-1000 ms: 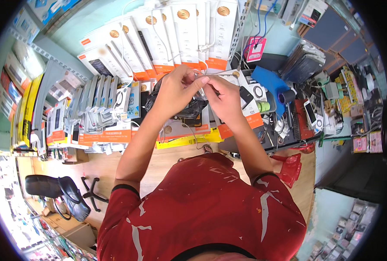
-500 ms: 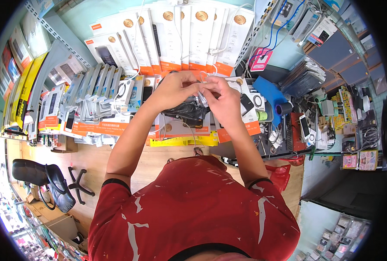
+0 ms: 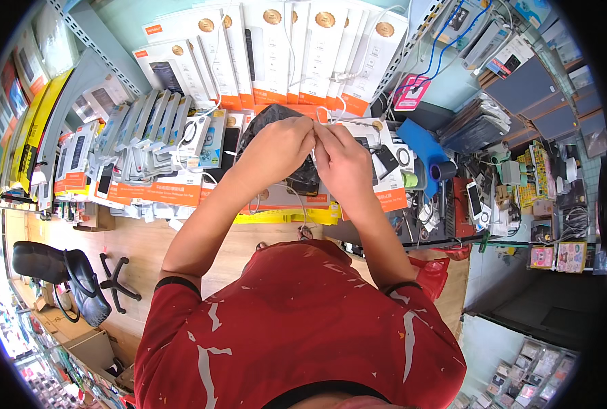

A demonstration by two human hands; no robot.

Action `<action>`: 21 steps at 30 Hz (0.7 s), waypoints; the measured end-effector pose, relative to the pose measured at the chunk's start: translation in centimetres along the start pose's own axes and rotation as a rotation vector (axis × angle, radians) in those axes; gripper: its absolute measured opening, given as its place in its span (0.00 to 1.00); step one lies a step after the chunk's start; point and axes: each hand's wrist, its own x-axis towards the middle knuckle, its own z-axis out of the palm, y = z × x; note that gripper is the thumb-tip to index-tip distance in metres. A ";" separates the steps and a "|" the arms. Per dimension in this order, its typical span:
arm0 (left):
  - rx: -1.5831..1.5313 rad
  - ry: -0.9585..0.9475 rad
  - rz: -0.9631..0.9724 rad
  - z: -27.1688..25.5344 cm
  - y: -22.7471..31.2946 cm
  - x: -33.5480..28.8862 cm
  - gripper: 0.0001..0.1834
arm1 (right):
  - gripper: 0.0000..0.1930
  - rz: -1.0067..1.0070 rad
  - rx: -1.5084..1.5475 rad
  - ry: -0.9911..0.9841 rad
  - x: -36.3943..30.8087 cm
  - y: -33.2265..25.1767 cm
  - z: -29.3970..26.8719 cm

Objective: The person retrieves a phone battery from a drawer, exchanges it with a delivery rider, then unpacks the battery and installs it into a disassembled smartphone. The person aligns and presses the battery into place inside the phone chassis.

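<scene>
Head camera view shows the person's bare left hand (image 3: 290,144) and right hand (image 3: 343,158) brought together, fingertips meeting and curled inward over the bench. Half a second ago a small pale piece showed below the fingers; now the closed fingers hide it, so whether they are still pinching it cannot be told, and its place can only be judged as between the fingertips. That closer grip suggests fine finger work, though its result is out of sight. Just behind and beneath the hands lies a crumpled black plastic bag (image 3: 265,118), partly covered by the left hand. Near the right hand, a black rectangular phone-like device (image 3: 388,158) rests on a flat white-and-orange package (image 3: 392,198). Farther back stands a row of tall white cardboard packages (image 3: 271,58) with orange bases and round gold seals; they carry printing, most of it too small to read. To the left are slim grey-blue boxes (image 3: 155,123) in a leaning row; to the right, a blue flexible sheet (image 3: 416,140) and a white-framed phone with a dark screen (image 3: 475,199). A black office chair (image 3: 44,264) stands on the floor, lower left.
</scene>
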 end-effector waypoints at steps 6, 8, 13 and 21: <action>-0.056 0.204 -0.089 3.7 0.6 -0.1 0.08 | 0.14 0.032 -0.033 0.119 0.1 1.3 1.3; -0.071 0.326 -0.189 5.5 0.1 0.1 0.09 | 0.12 0.102 0.022 0.202 0.3 1.7 2.6; -0.158 0.488 -0.261 8.4 -0.4 0.3 0.07 | 0.06 0.347 0.154 0.316 0.8 1.5 3.7; -0.250 0.530 -0.318 10.4 -1.1 -2.3 0.08 | 0.05 0.577 0.264 0.326 1.5 4.6 3.9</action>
